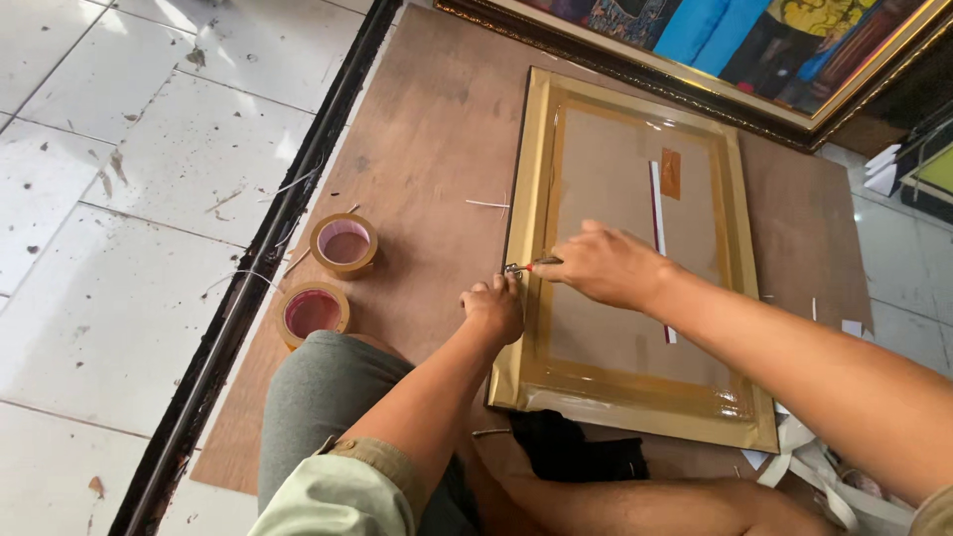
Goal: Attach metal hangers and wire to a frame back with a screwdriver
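A gold picture frame lies face down on a brown board on the floor, its brown backing sealed along all four inner edges with glossy clear tape. The right hand reaches across the frame's left rail, fingers closed around a small red-handled tool whose metal tip meets the frame's left edge. The left hand sits just beside that tip, fingers curled and pressing on the same edge. Judging by the taped backing, the sealing looks largely finished, and work at the left edge is in hand; no hanging hardware is visible there yet. A white strip and an orange tape patch lie on the backing. Two rolls of brown tape rest on the board to the left. A larger framed painting leans beyond, above white floor tiles.
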